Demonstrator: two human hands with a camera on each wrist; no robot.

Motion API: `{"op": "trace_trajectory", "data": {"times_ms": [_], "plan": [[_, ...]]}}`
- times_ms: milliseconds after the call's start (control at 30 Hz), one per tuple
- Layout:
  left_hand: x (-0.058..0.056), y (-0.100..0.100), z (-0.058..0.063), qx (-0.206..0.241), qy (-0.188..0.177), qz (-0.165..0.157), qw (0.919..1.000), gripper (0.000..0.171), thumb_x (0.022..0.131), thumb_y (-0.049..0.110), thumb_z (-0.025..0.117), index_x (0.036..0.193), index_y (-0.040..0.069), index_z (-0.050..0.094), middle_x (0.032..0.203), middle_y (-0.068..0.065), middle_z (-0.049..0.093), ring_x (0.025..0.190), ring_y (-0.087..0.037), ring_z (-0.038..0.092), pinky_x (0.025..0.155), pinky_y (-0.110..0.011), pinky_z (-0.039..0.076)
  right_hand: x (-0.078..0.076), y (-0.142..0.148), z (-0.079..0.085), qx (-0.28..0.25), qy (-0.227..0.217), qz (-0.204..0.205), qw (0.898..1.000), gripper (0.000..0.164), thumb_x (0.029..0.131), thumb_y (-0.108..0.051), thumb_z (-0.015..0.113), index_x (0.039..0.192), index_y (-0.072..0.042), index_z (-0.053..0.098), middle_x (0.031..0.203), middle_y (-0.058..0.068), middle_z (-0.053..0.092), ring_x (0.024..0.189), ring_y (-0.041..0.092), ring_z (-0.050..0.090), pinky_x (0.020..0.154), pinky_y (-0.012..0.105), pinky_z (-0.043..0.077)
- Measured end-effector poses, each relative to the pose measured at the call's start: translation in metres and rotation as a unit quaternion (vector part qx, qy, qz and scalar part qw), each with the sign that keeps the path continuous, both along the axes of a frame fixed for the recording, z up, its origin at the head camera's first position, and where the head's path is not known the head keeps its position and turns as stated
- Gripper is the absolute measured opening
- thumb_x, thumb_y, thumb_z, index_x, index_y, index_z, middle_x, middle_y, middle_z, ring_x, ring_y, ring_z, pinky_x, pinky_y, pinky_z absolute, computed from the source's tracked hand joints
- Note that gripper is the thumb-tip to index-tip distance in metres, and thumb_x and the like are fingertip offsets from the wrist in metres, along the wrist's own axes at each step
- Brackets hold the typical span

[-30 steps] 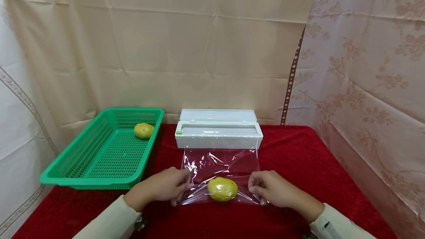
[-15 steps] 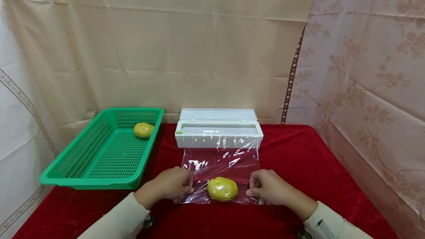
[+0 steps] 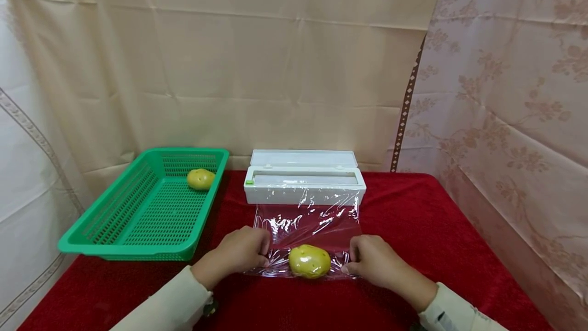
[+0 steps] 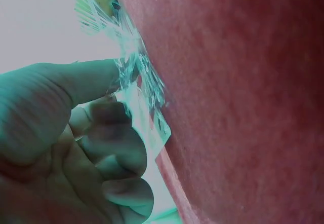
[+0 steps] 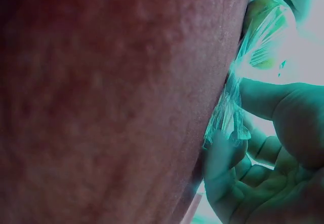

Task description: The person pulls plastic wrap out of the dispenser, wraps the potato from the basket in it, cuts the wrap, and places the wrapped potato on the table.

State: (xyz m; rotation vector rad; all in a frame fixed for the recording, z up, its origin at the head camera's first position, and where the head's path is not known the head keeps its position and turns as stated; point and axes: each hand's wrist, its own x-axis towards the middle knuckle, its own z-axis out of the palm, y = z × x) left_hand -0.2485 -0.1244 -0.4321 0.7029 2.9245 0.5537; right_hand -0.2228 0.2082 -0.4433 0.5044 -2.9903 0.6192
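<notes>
A yellow potato (image 3: 310,261) lies on the red cloth between my hands, covered in clear plastic wrap (image 3: 303,223). The wrap runs back from the potato to a white dispenser box (image 3: 305,194) whose lid stands raised. My left hand (image 3: 244,250) pinches the bunched film left of the potato between thumb and curled fingers; the left wrist view shows the gathered film (image 4: 144,89) at the thumb tip. On the other side my right hand (image 3: 374,260) pinches the film likewise, and its crumpled end (image 5: 228,115) shows between thumb and fingers in the right wrist view.
At the left stands a green plastic basket (image 3: 193,229) with another potato (image 3: 200,180) in its far right corner. A beige curtain (image 3: 275,65) hangs behind the table, and a patterned curtain (image 3: 519,116) borders the right side. Red cloth (image 3: 413,208) covers the table.
Both hands have curled tighter on the film, and the left has moved slightly right, toward the potato. The film beside the potato is more bunched; the potato stays in about the same place.
</notes>
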Motion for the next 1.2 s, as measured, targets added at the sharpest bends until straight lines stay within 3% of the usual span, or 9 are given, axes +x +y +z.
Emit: {"op": "trace_trajectory", "data": {"times_ms": [267,500,633,767,933,1100,1200], "plan": [[0.002,0.002,0.002,-0.013,0.008,-0.010,0.9998,0.035,0.076,0.026,0.091,0.064,0.028,0.058,0.058,0.012,0.055,0.057,-0.008,0.050,0.051,-0.031,0.041,0.003,-0.001,0.002,0.011,-0.001,-0.008,1.000,0.040,0.074,-0.036,0.092,0.062,-0.028,0.055,0.058,-0.015,0.050,0.057,0.007,0.046,0.056,0.027,0.040],[0.004,-0.001,0.001,-0.017,0.023,-0.017,0.9995,0.033,0.078,0.028,0.090,0.061,0.029,0.062,0.055,0.015,0.054,0.055,-0.006,0.049,0.049,-0.029,0.040,0.003,0.002,-0.001,0.040,0.032,0.014,0.999,0.036,0.076,-0.039,0.090,0.059,-0.032,0.059,0.057,-0.021,0.052,0.056,0.002,0.046,0.055,0.025,0.039],[0.001,-0.003,-0.002,0.005,0.033,-0.048,0.9983,0.033,0.078,0.021,0.090,0.066,0.028,0.059,0.057,0.015,0.051,0.055,-0.003,0.047,0.049,-0.026,0.039,0.006,0.002,0.002,0.057,0.037,0.023,0.997,0.031,0.079,-0.038,0.088,0.061,-0.033,0.063,0.058,-0.023,0.055,0.056,-0.001,0.048,0.054,0.026,0.041],[-0.001,-0.005,-0.001,0.016,0.021,-0.074,0.9969,0.031,0.080,0.017,0.088,0.066,0.027,0.061,0.055,0.014,0.051,0.053,-0.003,0.045,0.049,-0.024,0.038,0.010,0.002,0.007,0.067,0.028,0.031,0.997,0.024,0.082,-0.035,0.087,0.066,-0.031,0.069,0.061,-0.021,0.059,0.057,-0.001,0.051,0.054,0.027,0.043],[0.000,-0.007,0.002,-0.002,0.022,-0.093,0.9954,0.024,0.084,0.021,0.085,0.066,0.026,0.070,0.056,0.018,0.056,0.054,-0.002,0.047,0.052,-0.024,0.043,0.014,0.002,0.013,0.074,-0.004,0.040,0.996,0.016,0.085,-0.028,0.084,0.074,-0.026,0.073,0.065,-0.018,0.060,0.058,0.002,0.050,0.056,0.027,0.044],[0.001,-0.012,0.001,-0.051,0.074,-0.134,0.9868,0.022,0.086,0.021,0.081,0.067,0.028,0.073,0.064,0.019,0.059,0.058,-0.002,0.049,0.059,-0.026,0.046,0.018,0.002,0.012,0.072,-0.012,0.039,0.997,0.016,0.086,-0.025,0.083,0.076,-0.026,0.070,0.067,-0.019,0.058,0.061,0.001,0.050,0.059,0.026,0.045],[0.005,-0.015,0.002,-0.076,0.091,-0.157,0.9804,0.013,0.088,0.022,0.079,0.077,0.028,0.079,0.074,0.017,0.063,0.066,0.000,0.056,0.066,-0.029,0.051,0.018,0.006,0.009,0.045,-0.015,0.047,0.998,0.017,0.087,-0.022,0.082,0.077,-0.025,0.068,0.066,-0.019,0.057,0.061,0.001,0.049,0.059,0.024,0.044]]}}
